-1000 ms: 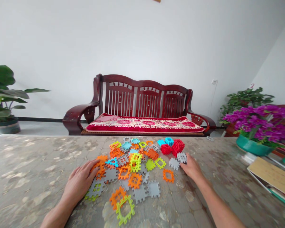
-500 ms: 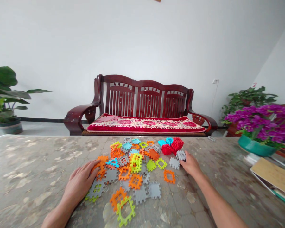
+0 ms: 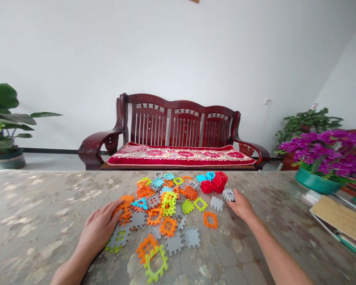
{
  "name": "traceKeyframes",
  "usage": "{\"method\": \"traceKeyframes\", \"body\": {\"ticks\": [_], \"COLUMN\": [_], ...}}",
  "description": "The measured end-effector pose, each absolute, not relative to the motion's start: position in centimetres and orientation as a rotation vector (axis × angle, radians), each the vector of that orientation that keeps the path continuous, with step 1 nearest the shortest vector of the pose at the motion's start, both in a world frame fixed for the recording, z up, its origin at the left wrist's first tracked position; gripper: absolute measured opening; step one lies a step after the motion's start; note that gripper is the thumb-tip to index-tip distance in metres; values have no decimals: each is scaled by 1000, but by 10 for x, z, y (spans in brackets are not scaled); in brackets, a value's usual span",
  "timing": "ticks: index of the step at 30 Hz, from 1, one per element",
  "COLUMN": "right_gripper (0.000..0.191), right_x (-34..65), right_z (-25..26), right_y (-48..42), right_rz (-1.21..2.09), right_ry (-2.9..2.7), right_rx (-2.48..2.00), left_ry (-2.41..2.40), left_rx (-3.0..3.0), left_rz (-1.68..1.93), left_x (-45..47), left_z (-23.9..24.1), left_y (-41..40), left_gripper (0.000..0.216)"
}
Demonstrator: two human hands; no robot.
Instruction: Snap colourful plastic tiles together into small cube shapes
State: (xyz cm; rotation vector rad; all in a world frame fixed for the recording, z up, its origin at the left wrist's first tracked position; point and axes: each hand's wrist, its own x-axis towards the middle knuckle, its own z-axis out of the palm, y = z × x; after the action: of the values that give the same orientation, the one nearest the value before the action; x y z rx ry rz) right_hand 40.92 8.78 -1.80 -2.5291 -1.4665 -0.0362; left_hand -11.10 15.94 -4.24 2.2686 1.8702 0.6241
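Note:
A loose pile of toothed plastic building tiles in orange, green, grey and blue lies mid-table. At its left edge rests my left hand (image 3: 100,222), fingers stretched out and touching an orange tile (image 3: 127,208). Below those fingers are a grey window tile (image 3: 120,236) and a green one partly under it. My right hand (image 3: 242,206) is closed on a grey tile piece (image 3: 228,194) at the pile's right side. Left of it lies a flat grey tile (image 3: 216,203). Red tiles (image 3: 219,181) are grouped just behind, and an orange frame tile (image 3: 210,220) lies nearer me.
The patterned table (image 3: 47,213) carries a teal pot of purple flowers (image 3: 319,180) and a stack of books (image 3: 341,221) at the right. One small grey tile (image 3: 262,173) lies by the far edge. Beyond stands a wooden bench (image 3: 184,118) with a red cushion.
My right hand has shifted slightly to the right with the grey tile piece, widening its gap from the flat grey tile. The left hand stays in place.

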Motion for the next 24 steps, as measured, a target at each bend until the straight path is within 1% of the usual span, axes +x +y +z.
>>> {"method": "traceKeyframes", "body": {"ticks": [6, 8, 12, 14, 20, 24], "right_gripper": [60, 66, 84, 88, 72, 66], "right_x": [422, 424, 423, 419, 400, 391], "right_z": [-21, -23, -22, -19, -5, -2], "right_y": [85, 84, 80, 78, 77, 78], "right_rz": [-34, -4, 38, 63, 41, -13], "right_ry": [-1437, -1421, -1380, -1359, -1316, -1318], "right_rx": [-2506, -2484, -2459, -2468, -2583, -2637], "left_ry": [1872, 1868, 1864, 1865, 1869, 1865], "left_rx": [2263, 2271, 2281, 2284, 2285, 2293], "left_rz": [638, 645, 649, 643, 623, 643], "left_x": [-110, -110, -111, -111, -112, -111], "left_z": [-40, -40, -40, -41, -42, -41], "left_y": [158, 158, 158, 159, 159, 159], "left_gripper": [49, 49, 49, 49, 49, 48]}}
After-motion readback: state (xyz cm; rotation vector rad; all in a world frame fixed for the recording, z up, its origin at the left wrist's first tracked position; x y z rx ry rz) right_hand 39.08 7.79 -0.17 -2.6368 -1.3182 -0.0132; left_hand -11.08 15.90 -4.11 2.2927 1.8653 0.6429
